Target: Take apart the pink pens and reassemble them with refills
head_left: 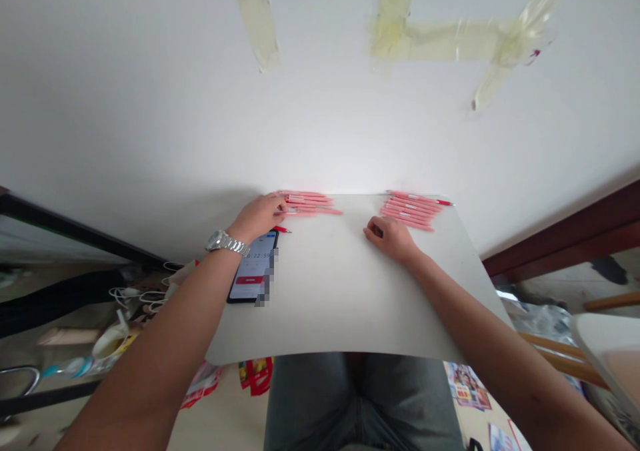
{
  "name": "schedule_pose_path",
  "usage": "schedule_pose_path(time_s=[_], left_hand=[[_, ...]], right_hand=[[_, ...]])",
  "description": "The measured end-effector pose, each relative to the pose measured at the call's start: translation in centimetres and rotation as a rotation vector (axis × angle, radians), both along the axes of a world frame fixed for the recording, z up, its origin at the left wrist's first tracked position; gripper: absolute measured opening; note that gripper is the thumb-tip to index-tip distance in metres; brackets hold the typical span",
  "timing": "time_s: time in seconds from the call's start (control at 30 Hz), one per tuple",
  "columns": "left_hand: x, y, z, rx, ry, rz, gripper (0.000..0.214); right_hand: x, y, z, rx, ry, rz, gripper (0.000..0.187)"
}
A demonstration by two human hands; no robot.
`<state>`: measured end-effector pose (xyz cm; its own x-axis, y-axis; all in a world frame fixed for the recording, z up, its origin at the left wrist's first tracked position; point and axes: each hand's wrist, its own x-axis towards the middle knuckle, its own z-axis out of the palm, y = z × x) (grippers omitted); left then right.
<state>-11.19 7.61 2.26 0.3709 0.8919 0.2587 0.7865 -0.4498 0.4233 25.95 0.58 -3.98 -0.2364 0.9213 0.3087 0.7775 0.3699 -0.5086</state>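
Observation:
A white board (pixel 330 291) rests across my lap. At its far left edge lies a pile of several pink pens (pixel 310 204); another pile of pink pens (pixel 413 211) sits at the far right. My left hand (pixel 260 216), a silver watch on its wrist, reaches the left pile with fingers curled onto the pens. My right hand (pixel 391 236) rests on the board just below the right pile, fingers curled loosely, with nothing visible in it. A single red-tipped pen (pixel 281 229) lies beside my left hand.
A phone (pixel 253 267) with a lit timer screen lies on the board's left edge under my left wrist. A white wall with tape strips (pixel 400 31) faces me. Cables and clutter cover the floor at left; magazines and a chair (pixel 610 351) are at right.

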Motion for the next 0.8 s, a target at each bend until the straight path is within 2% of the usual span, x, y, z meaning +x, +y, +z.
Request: schedule_pose_path(time_s=[0.07,0.13,0.23,0.3,0.37,0.43,0.5,0.57,0.67,0.8], left_hand=[[0.1,-0.6,0.9,0.015,0.097,-0.022,0.008],[0.5,-1.6,2.1,0.022,0.101,-0.021,0.012],[2.6,-3.2,3.6,0.002,-0.023,-0.066,0.015],[4.8,-4.2,3.6,-0.039,-0.168,-0.125,0.016],[7.6,-4.8,2.7,-0.085,-0.369,-0.181,0.02],[10.4,-5.2,1.0,-0.18,-0.577,-0.218,0.022],[12.9,-5.3,-1.0,-0.226,-0.743,-0.183,0.024],[14.8,-5.5,-2.7,-0.246,-0.821,-0.154,0.025],[16.3,-5.8,-4.2,-0.283,-0.854,-0.144,0.026],[16.5,-6.0,-4.7,-0.296,-0.87,-0.141,0.028]], right_hand=[[0.0,0.0,-0.1,0.005,-0.005,0.006,0.016],[0.0,0.1,-0.1,0.008,-0.01,0.007,0.016],[0.0,0.1,-0.1,0.01,-0.012,0.009,0.015],[-0.1,0.0,0.0,0.01,-0.008,0.015,0.015],[-0.1,-0.1,0.1,0.01,0.002,0.021,0.015],[-0.1,-0.1,0.2,0.013,0.01,0.021,0.015],[-0.2,-0.1,0.3,0.023,0.011,0.024,0.016],[-0.2,-0.1,0.3,0.029,0.012,0.031,0.016],[-0.2,-0.1,0.3,0.03,0.016,0.042,0.016],[-0.1,-0.1,0.5,0.024,0.031,0.05,0.017]])
